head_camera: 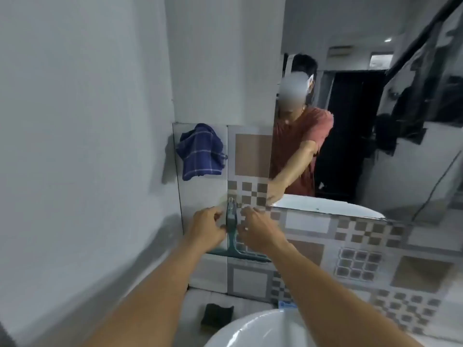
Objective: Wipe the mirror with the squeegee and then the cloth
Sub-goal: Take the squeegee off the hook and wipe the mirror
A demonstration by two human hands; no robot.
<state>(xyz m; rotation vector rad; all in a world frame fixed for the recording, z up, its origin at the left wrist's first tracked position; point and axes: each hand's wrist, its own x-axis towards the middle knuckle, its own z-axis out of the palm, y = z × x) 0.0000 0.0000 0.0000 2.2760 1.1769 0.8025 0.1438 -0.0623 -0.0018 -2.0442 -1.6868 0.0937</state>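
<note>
Both hands, left hand [206,225] and right hand [258,230], gripped the wall-hung squeegee [231,230] handle, apparently to unhook it

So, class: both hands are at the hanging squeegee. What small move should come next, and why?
Probably lift the squeegee off its wall hook. Left hand and right hand flank its handle, it hangs on the tiles, and the mirror looks unwiped.

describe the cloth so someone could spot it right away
Start at the mirror, then go left along the tiled wall to the corner. The cloth hangs there, above the hands: dark blue with thin pale checks, unlike the dark pad by the sink.
</note>
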